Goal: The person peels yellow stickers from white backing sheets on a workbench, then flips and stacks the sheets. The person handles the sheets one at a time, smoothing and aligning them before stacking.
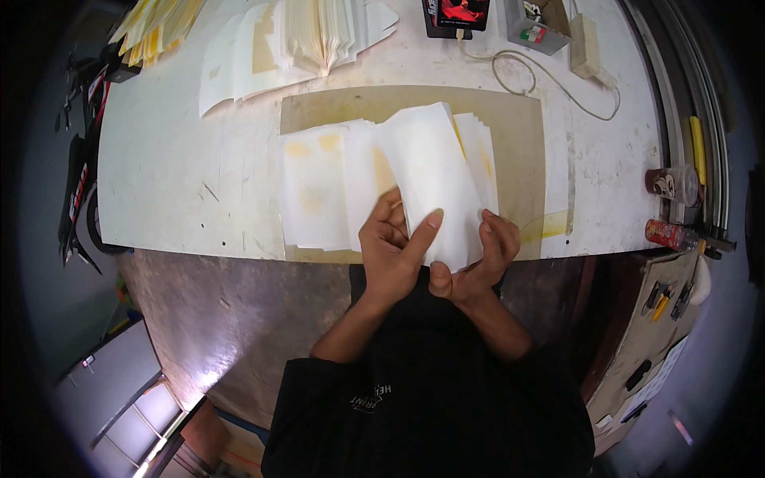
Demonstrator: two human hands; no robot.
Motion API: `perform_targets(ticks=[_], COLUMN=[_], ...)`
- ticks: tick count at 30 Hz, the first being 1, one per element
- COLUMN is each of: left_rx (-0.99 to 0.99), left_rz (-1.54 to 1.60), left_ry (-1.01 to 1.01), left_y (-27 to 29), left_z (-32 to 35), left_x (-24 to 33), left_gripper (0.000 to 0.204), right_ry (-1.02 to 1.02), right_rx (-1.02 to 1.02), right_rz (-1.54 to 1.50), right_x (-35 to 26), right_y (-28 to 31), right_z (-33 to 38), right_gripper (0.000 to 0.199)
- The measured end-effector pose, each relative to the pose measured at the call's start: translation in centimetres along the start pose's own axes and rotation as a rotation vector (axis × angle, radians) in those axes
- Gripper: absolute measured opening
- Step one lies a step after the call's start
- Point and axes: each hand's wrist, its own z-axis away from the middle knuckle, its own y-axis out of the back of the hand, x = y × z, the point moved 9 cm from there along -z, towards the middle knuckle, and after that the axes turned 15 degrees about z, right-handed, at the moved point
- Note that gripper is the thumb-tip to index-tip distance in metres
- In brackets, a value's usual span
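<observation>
Both my hands hold a folded white paper sheet (441,171), tilted up above the table's near edge. My left hand (392,247) grips its left side, with the thumb lying on the front and the fingers curled behind. At the lower right corner my right hand (482,253) pinches the paper between thumb and fingers. Under and beside it lie more white sheets with yellow stains (313,187), spread on a thin greyish-tan board (522,151). The right-hand part of the stack (480,151) shows behind the held sheet.
Fanned stacks of folded paper (319,40) lie at the back, with yellowed sheets (159,32) at the far left. A phone (456,14) with a cable, a grey box (538,28) and a power strip (584,48) stand at the back right. Cups (669,185) line the right edge.
</observation>
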Motion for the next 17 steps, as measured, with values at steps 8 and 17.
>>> perform_targets(ticks=[8,17], left_rx=[-0.087,-0.138], left_rz=[-0.03,0.146], left_ry=[0.088,0.161], left_y=[0.6,0.3], left_z=[-0.3,-1.4], left_x=[-0.7,0.0], left_gripper=[0.015,0.024], right_ry=[-0.221,-0.606], right_rx=[-0.136,-0.738], right_rz=[-0.149,-0.503], right_x=[0.8,3.4], right_y=[1.1,-4.6], right_z=[-2.3,-4.2], right_gripper=[0.057,0.058])
